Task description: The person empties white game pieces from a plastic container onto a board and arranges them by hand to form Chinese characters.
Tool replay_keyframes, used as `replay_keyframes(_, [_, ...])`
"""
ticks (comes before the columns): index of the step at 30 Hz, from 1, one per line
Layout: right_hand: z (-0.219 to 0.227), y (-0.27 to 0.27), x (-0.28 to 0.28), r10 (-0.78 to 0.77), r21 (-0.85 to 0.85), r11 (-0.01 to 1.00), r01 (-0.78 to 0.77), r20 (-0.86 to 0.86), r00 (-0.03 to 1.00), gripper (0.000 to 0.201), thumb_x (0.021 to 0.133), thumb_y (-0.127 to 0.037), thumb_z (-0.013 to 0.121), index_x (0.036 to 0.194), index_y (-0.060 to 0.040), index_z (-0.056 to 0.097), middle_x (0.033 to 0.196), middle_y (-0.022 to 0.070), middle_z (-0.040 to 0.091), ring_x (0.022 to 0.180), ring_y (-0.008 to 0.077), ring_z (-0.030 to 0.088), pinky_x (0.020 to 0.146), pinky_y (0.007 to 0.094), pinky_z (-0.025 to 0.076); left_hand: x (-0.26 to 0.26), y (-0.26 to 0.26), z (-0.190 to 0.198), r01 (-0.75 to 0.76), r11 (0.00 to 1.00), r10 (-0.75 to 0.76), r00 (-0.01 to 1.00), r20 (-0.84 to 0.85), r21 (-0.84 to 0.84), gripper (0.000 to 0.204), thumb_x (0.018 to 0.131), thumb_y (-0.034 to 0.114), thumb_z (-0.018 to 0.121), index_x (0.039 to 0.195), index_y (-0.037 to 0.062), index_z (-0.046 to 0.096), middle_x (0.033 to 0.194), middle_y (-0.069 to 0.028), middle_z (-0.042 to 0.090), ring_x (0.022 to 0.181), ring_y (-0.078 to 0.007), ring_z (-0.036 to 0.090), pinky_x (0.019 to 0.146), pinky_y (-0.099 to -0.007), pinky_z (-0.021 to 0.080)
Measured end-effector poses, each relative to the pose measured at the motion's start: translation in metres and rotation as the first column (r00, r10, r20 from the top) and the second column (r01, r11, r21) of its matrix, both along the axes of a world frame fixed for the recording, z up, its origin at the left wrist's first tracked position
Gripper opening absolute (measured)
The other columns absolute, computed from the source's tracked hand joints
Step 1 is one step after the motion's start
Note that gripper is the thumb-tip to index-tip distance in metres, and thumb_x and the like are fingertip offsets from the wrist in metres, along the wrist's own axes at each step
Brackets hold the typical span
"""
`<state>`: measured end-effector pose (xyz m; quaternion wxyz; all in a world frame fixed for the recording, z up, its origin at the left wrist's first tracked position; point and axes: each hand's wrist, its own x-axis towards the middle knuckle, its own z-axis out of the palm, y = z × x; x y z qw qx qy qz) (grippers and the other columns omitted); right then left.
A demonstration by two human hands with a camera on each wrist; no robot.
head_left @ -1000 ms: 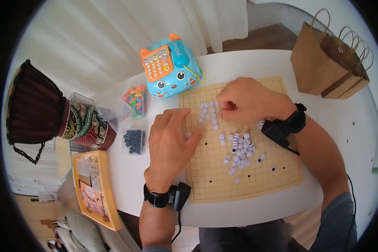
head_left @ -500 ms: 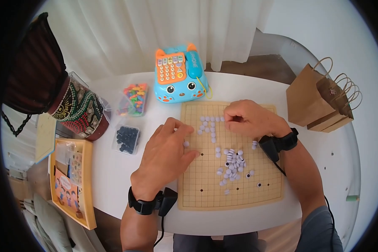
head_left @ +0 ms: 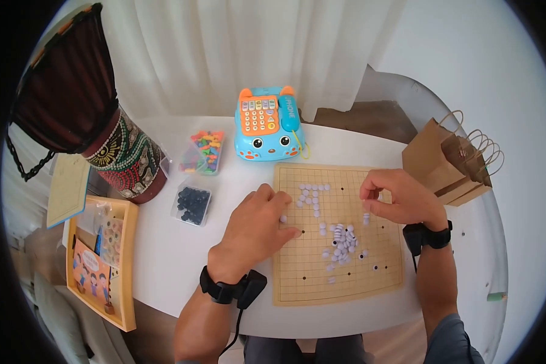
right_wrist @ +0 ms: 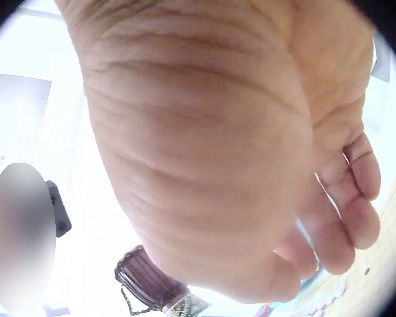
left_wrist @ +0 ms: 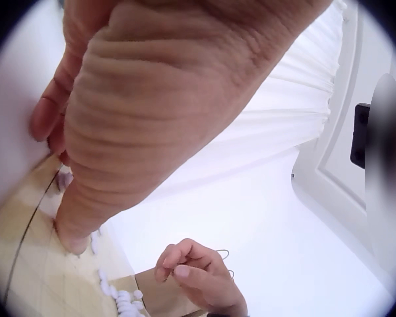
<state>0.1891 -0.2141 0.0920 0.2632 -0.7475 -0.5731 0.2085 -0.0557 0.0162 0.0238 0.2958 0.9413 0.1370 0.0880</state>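
Observation:
In the head view, a square-gridded wooden board (head_left: 291, 291) lies on the white table. My left hand (head_left: 252, 221) is at its left edge, fingers loosely bent, thumb tip right at the board. A single white piece (head_left: 283, 218) sits between that thumb and the fingers, not gripped. Over the board's right side hovers my right hand (head_left: 403, 197), fingers loosely curled and nothing showing between them; its palm (right_wrist: 198, 132) fills the right wrist view. Toward the upper left of the board, small white pieces (head_left: 315, 206) form a row with lines below it. A heap of white pieces (head_left: 346, 239) lies mid-board.
Behind the board stands a blue toy telephone (head_left: 270, 145). Left of it are a box of colourful pieces (head_left: 209, 151) and a box of black pieces (head_left: 192, 205). A drum (head_left: 127, 158) and a wooden tray (head_left: 127, 273) are farther left; paper bags (head_left: 434, 155) stand at right.
My right hand has moved right, away from the end of the top row of white pieces, and its fingers have loosened. My left hand stays by the board's left edge. The head view has shifted.

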Motion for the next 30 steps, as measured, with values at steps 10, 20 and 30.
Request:
replay_keyframes(10, [-0.019, 0.004, -0.014, 0.224, -0.173, 0.967, -0.186, 0.234, 0.946, 0.018, 0.096, -0.019, 0.08, 0.108, -0.0075, 0.074, 0.095, 0.0087, 0.075, 0.094, 0.035, 0.073, 0.085, 0.046, 0.057, 0.007, -0.003, 0.004, -0.011, 0.992, 0.009, 1.0, -0.015, -0.122, 0.048, 0.087, 0.015, 0.098, 0.129, 0.0028, 0.078, 0.108, -0.0114, 0.071, 0.098, -0.028, 0.074, 0.09, -0.0411, 0.062])
replay_keyframes(20, [-0.034, 0.017, -0.023, 0.278, -0.112, 0.959, -0.259, 0.224, 0.934, 0.009, 0.092, -0.015, 0.073, 0.094, -0.0064, 0.071, 0.091, 0.013, 0.073, 0.089, 0.0395, 0.073, 0.081, 0.0522, 0.057, 0.007, -0.001, -0.005, 0.037, 0.979, -0.018, 0.995, 0.098, -0.201, 0.032, 0.096, 0.003, 0.086, 0.127, 0.0005, 0.077, 0.102, -0.0114, 0.077, 0.085, -0.024, 0.075, 0.081, -0.0372, 0.064])
replay_keyframes(30, [-0.047, 0.02, -0.018, 0.15, -0.042, 0.988, -0.146, 0.417, 0.896, 0.009, 0.094, -0.014, 0.074, 0.094, -0.0073, 0.07, 0.089, 0.0125, 0.071, 0.091, 0.0375, 0.073, 0.085, 0.0504, 0.057, 0.01, -0.01, -0.009, 0.123, 0.97, -0.09, 0.983, 0.163, -0.208, 0.028, 0.098, 0.002, 0.085, 0.125, 0.0003, 0.078, 0.107, -0.014, 0.082, 0.089, -0.0262, 0.081, 0.081, -0.0371, 0.066])
